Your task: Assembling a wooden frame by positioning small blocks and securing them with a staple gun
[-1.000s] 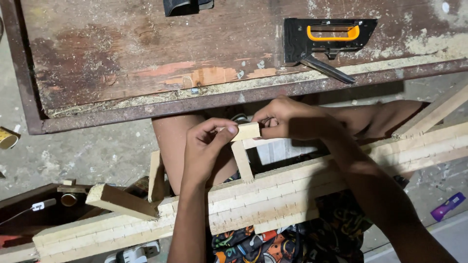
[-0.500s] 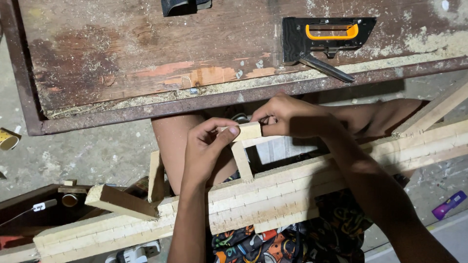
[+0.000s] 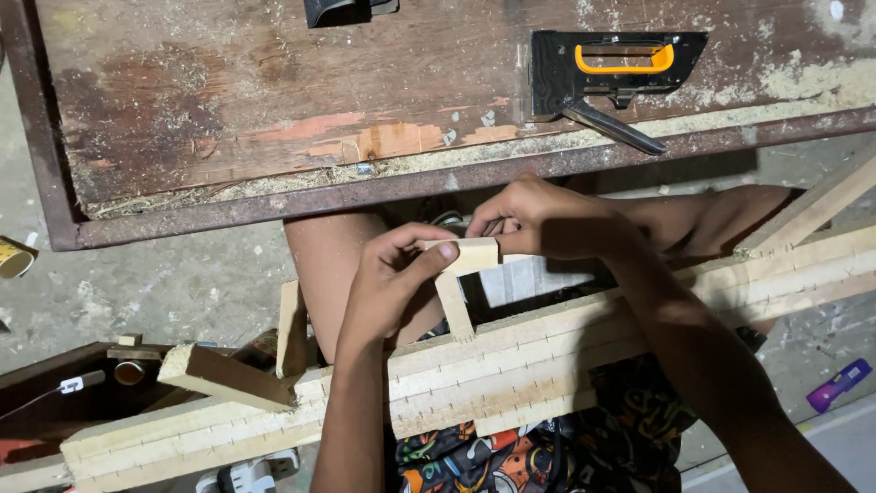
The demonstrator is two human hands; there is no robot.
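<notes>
The head camera looks straight down on two bare hands meeting over the person's lap. The left hand [image 3: 394,278] has its fingers [image 3: 436,256] curled and pinched on the near end of a small pale rectangular wooden block [image 3: 470,255], thumb below and fingertips on top. The right hand [image 3: 547,219] closes its fingers on the far end of the same block, so both hands grip it at once and it sits level between them. Directly below the fingers, a short pale upright wooden strip [image 3: 453,306] rises from a long bundle of pale wooden slats [image 3: 511,374] lying across the person's knees, and the block rests on the strip's top end. Left of the fingers, another short upright wooden piece [image 3: 291,329] stands at the bundle, with a thick angled wooden offcut [image 3: 222,375] beside it. Above the fingers lies a worn brown wooden tabletop [image 3: 274,100] with a rusty metal rim and sawdust along its edge. On it, up and to the right of the fingers, sits a black staple gun with an orange handle opening [image 3: 613,73]. Far right of the fingers, a small purple object [image 3: 838,385] lies on the grey floor [image 3: 164,283].
</notes>
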